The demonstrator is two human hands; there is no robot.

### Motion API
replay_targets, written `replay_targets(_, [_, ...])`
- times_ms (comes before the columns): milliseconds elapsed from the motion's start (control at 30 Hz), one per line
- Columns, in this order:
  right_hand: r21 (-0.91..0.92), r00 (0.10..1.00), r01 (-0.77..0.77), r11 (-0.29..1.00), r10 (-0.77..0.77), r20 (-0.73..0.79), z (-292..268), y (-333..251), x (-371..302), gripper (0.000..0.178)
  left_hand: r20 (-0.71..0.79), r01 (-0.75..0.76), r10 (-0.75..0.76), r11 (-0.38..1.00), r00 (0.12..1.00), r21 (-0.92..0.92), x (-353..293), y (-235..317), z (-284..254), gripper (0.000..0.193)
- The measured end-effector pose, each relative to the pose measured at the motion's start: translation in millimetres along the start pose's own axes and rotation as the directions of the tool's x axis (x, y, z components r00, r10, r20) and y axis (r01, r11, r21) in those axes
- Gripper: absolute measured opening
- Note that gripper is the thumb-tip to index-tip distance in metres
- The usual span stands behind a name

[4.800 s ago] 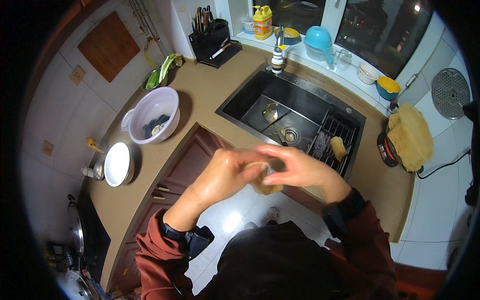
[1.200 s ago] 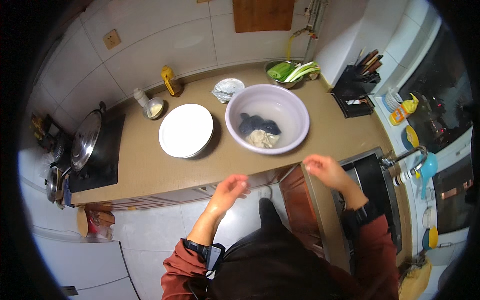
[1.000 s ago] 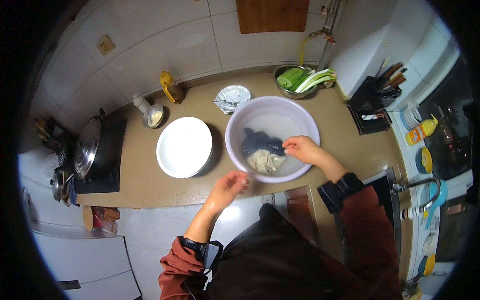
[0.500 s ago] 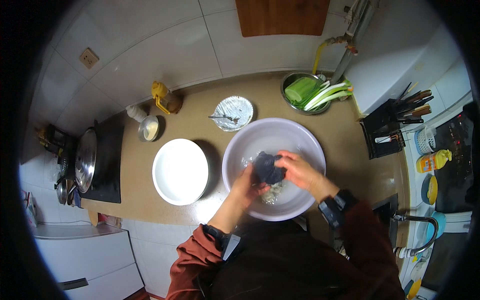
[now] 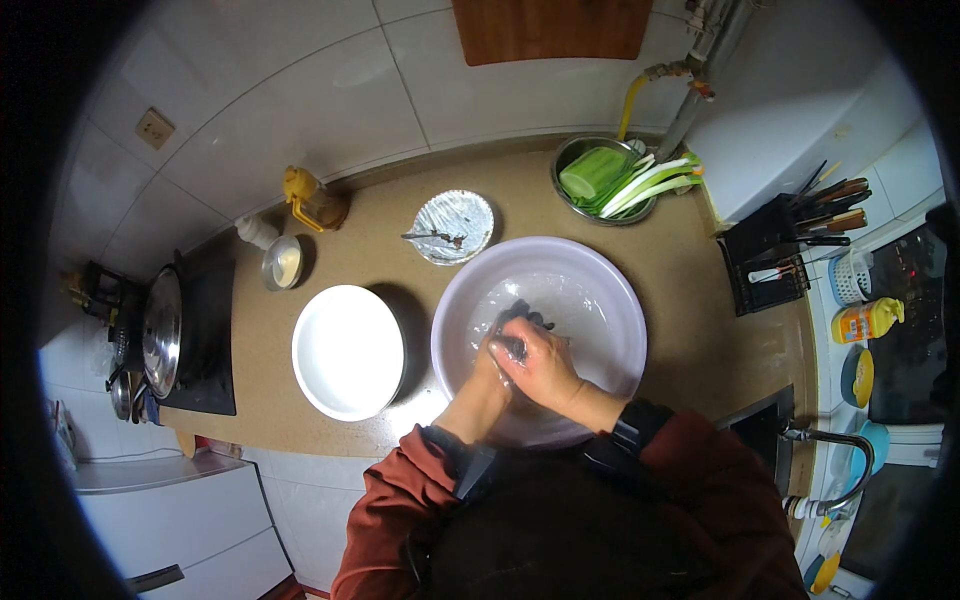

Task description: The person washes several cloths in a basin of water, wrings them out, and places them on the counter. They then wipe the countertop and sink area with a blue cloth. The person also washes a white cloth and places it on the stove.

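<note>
A dark grey, soft, crumpled piece is squeezed between my two hands over a pale lilac basin. Whether it is cloth or food I cannot tell. My left hand closes on it from the left and below, partly covered by the other hand. Wrapped over it from the right, my right hand has its fingers curled. Part of the piece bulges out past the fingertips, and another bit shows between the hands. Clear water glints on the basin's bottom.
Left of the basin stands a white bowl. Behind are a foil-covered dish with a utensil and a metal bowl of green vegetables. A knife rack and sink lie right; a lidded pan stands far left.
My hands have come together and clenched the dark piece, which was spread open between them. The pale, glassy-looking stuff seen below it is now hidden. The view has shifted slightly.
</note>
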State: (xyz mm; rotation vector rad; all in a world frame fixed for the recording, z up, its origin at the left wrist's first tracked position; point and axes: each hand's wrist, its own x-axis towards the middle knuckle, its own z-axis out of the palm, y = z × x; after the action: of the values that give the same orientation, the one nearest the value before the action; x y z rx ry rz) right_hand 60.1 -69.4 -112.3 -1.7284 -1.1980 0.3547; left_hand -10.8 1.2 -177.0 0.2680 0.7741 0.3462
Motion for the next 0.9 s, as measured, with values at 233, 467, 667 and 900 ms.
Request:
replay_targets(233, [-0.055, 0.927, -0.372, 0.927, 0.374, 0.029, -7, 74, 19, 0.028, -0.215, 0.015, 0.029, 0.98, 0.976, 0.199, -15, 9, 35, 0.041])
replay_targets(467, [-0.088, 0.899, -0.421, 0.903, 0.403, -0.171, -54, 105, 16, 0.033, -0.129, 0.029, 0.07, 0.766, 0.989, 0.642, -10, 38, 0, 0.03])
replay_targets(667, [-0.727, 0.717, 0.047, 0.686, 0.483, 0.502, -40, 94, -6, 0.056, 0.348, -0.045, 0.38, -0.618, 0.857, 0.785, 4, 33, -19, 0.028])
replay_targets(900, [-0.7, 0.651, 0.073, 0.711, 0.497, 0.573, -39, 78, 5, 0.059, 0.504, -0.203, 0.317, -0.649, 0.804, 0.733, -6, 30, -7, 0.028])
